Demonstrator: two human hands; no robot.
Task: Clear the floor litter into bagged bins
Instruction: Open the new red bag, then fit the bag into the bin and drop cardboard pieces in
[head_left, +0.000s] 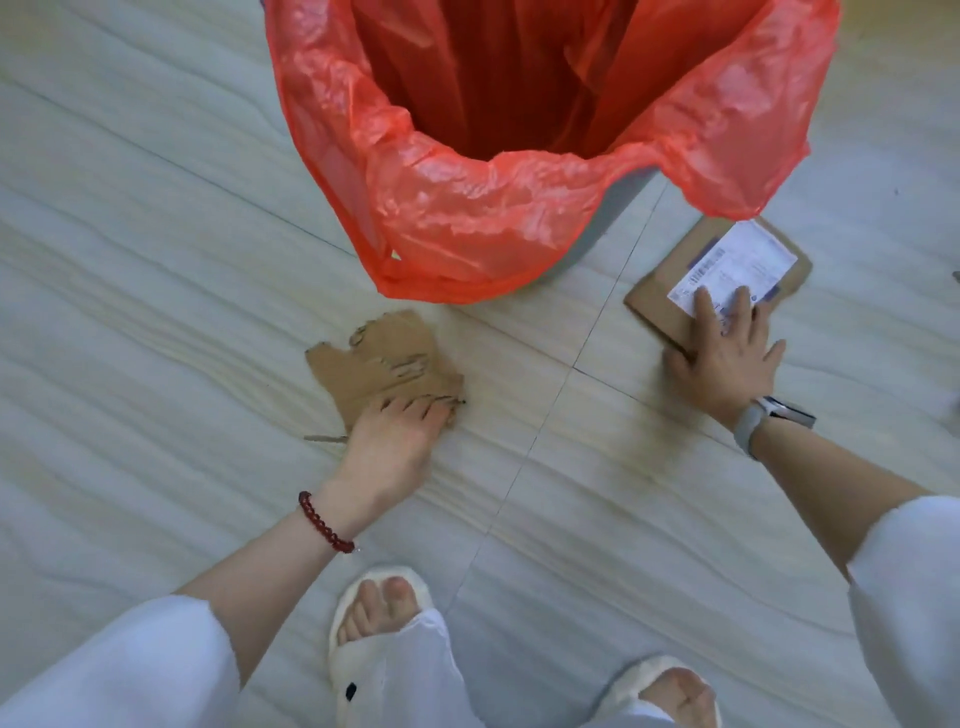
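Observation:
A torn brown cardboard piece (382, 366) lies on the pale floor just in front of the bin. My left hand (400, 428) sits on its near edge, fingers curled down onto it; the thumb is hidden. To the right, a flat cardboard mailer (670, 306) with a white shipping label (748, 260) lies beside the bin. My right hand (727, 353) rests on the mailer's near end with fingers spread and straight, thumb at its left edge. The grey bin (608, 213) is lined with a red plastic bag (467, 218), and its mouth is wide open.
My feet in white slippers (358, 639) stand close behind the hands at the bottom of the view. A thin sliver of cardboard (324, 439) lies left of my left hand. The floor is pale tile with dark grout lines (524, 462).

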